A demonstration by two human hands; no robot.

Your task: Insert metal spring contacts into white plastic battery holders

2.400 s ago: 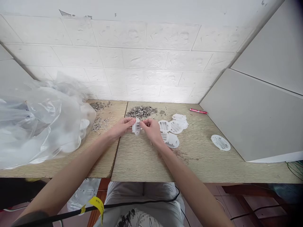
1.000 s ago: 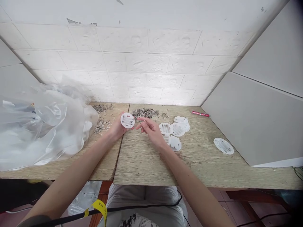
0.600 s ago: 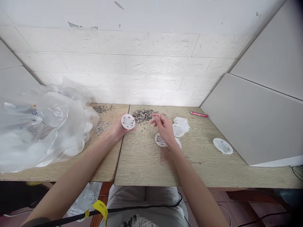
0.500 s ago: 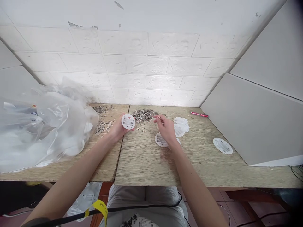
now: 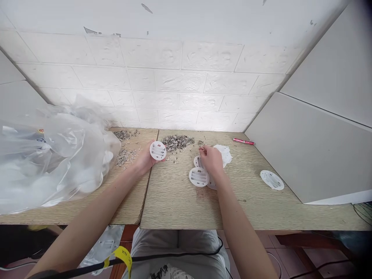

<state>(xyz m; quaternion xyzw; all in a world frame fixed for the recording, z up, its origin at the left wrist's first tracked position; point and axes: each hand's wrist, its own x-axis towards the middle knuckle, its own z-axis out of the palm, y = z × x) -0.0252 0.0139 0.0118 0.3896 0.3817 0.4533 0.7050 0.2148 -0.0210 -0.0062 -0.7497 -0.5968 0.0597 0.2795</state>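
My left hand [image 5: 146, 158] holds a round white plastic disc [image 5: 157, 150] up on edge, its slotted face turned toward me. My right hand [image 5: 211, 160] rests with curled fingers on a cluster of white discs [image 5: 224, 154] lying on the wooden table [image 5: 180, 201]. One more white disc [image 5: 198, 176] lies flat just left of that hand. What the right fingers grip is hidden. A heap of small metal pieces [image 5: 177, 142] lies behind and between the two hands.
A big clear plastic bag [image 5: 49, 155] with white parts fills the table's left side. More metal bits [image 5: 124, 155] are scattered beside it. A lone white disc [image 5: 271, 179] and a red pen [image 5: 243, 142] lie near the grey panel [image 5: 314, 151] on the right.
My right hand left the disc held in my left hand, passed the metal heap and came down on the cluster of discs at right. The left hand turned its disc face toward me.
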